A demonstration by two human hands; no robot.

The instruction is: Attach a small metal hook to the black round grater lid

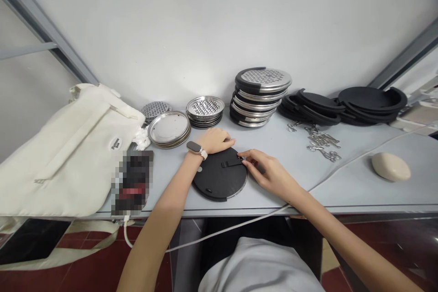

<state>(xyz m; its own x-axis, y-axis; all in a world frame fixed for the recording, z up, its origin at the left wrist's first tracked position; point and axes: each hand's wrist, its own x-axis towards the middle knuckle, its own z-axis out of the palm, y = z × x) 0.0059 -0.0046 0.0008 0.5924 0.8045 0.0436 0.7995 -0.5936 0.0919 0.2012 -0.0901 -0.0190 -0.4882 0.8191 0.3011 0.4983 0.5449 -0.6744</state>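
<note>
Right of the cream bag (pixel 75 159), its oval label's (pixel 116 143) lettering unreadable, lies a round black cover (pixel 215 178); the right hand (pixel 265 169) pinches its strap (pixel 231 163), the left hand (pixel 215 140) rests over it, grip unclear.

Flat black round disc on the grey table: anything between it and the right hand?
Nothing visible: the right hand has its grip at the right end of the narrow black strip on the flat black round disc. The left hand is at the disc's far edge, not between them.
</note>
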